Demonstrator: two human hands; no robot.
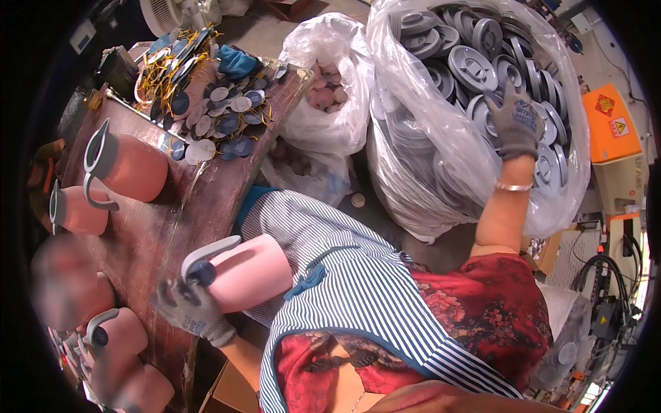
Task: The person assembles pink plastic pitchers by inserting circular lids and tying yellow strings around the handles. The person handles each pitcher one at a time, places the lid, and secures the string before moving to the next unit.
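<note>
Left hand (pixel 189 306) grip clamped on pink jug (pixel 244 272) at its grey handle end, near bench (pixel 158 227) edge. Right hand (pixel 515 122) in far clear bag (pixel 427 138), fingers closing on grey lids (pixel 475 69).

A worn brown wooden table (pixel 206 199) is seen on the left, with a grey concrete floor (pixel 447 251) glimpsed below it in the middle. At far right, an orange cabinet (pixel 609 124) is stood against a pale wall (pixel 606 55), and black cables (pixel 606 275) are hung nearby. Everything's lit pretty brightly and evenly.
</note>
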